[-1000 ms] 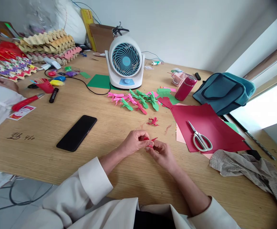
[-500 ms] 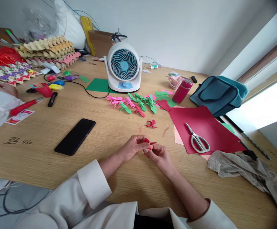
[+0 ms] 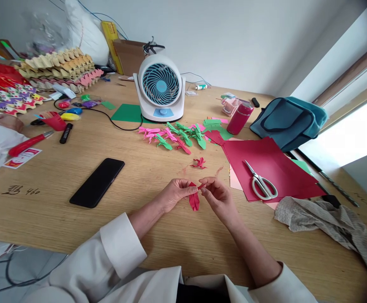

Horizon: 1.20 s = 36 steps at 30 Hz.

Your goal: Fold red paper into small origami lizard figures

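A folded red paper figure (image 3: 194,202) is held just above the table between my two hands. My left hand (image 3: 177,194) pinches its body between thumb and fingers. With thumb and forefinger, my right hand (image 3: 216,195) grips a thin strip at its upper right side. Beyond my hands lies a small red paper figure (image 3: 199,163) with thin legs. Farther back is a group of folded paper figures (image 3: 185,136) in green, pink and red.
A black phone (image 3: 97,182) lies to the left. White-handled scissors (image 3: 263,185) rest on red paper sheets (image 3: 292,181) at right, near a grey cloth (image 3: 309,214). A fan (image 3: 161,88), a red bottle (image 3: 240,118) and a teal bag (image 3: 289,122) stand behind. Another person's hand (image 3: 4,122) shows at far left.
My right hand has shifted slightly up and right, its fingers now on the figure's side strip. More of the red figure's body shows below my left thumb. The view has moved a little.
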Each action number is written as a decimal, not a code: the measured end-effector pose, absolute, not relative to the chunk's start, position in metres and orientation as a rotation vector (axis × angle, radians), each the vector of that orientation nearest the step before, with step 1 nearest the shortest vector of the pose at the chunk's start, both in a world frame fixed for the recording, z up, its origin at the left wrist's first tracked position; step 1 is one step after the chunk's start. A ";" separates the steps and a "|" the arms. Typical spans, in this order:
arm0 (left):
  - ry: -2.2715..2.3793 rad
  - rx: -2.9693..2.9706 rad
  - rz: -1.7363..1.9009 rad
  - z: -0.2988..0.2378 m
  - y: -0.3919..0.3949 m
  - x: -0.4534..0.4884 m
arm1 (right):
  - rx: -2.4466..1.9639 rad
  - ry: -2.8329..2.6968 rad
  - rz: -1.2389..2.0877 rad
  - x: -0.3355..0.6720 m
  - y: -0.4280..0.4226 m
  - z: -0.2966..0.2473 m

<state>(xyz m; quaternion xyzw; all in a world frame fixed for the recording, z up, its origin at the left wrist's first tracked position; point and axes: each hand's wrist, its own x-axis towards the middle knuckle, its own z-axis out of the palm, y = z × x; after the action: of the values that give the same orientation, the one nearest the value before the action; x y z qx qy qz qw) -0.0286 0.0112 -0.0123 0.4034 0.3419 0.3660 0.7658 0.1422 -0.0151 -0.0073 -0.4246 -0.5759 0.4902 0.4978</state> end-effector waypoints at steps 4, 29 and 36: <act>0.766 0.864 0.808 -0.017 0.013 -0.029 | -1.014 -1.408 1.187 0.140 -0.016 -0.008; 0.948 1.547 0.981 -0.009 0.012 -0.032 | -1.064 -1.595 0.960 0.142 -0.019 -0.008; 0.933 1.724 1.030 -0.004 0.011 -0.034 | -1.017 -1.577 0.935 0.142 -0.019 -0.011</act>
<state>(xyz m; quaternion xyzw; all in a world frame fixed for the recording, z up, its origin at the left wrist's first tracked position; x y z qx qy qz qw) -0.0344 0.0107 -0.0038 0.6963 0.3769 0.4161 0.4472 0.1417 -0.0192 -0.0109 -0.4205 -0.6517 0.3865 0.4991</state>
